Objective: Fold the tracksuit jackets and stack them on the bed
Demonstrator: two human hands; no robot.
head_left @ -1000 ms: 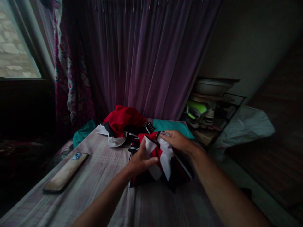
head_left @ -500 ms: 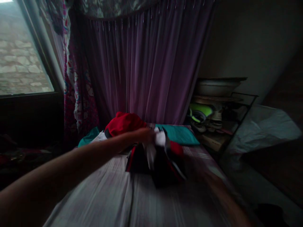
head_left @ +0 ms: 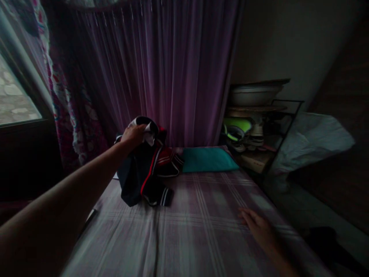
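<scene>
Dark garment (head_left: 141, 173) is gripped in the left hand (head_left: 133, 135), lifted off the bed (head_left: 201, 231). Right hand (head_left: 258, 225) is laid flat, fingers spread. Teal pillow (head_left: 207, 159) and purple curtain (head_left: 173, 69) are seen behind.

Head camera (worn) looks down along bed (head_left: 201, 215).

Home bedroom: bed (head_left: 201, 227), curtain (head_left: 173, 69).

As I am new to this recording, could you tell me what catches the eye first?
The left hand lifts a dark garment with red and white trim above the checked bedsheet. Behind hangs a purple curtain, with a teal pillow below it. The right hand rests flat on the sheet.
</scene>
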